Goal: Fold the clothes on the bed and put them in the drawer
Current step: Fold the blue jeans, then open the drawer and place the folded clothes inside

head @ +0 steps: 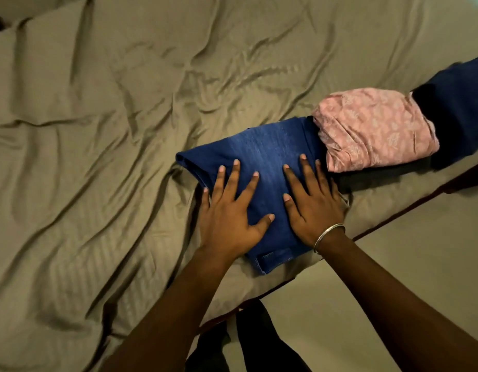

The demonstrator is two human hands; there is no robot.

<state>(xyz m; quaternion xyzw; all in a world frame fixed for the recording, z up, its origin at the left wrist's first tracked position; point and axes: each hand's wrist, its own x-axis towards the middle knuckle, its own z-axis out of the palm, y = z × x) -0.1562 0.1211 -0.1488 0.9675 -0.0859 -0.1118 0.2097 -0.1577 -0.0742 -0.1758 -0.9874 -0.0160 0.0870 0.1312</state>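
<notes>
Head view: folded jeans [262,157] lie under left hand [227,218]; right hand [313,208] flat.

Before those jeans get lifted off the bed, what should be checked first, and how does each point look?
1. Folded jeans compact: ok.
2. Left hand flat on the jeans, fingers spread: ok.
3. Right hand flat on the jeans: ok.
4. Grip for lifting: not ok, neither hand curls round the fabric yet.
5. Pink folded garment apart from the jeans: not ok, it sits against their far edge.
6. Drawer open and ready: cannot tell, it is out of view.
</notes>
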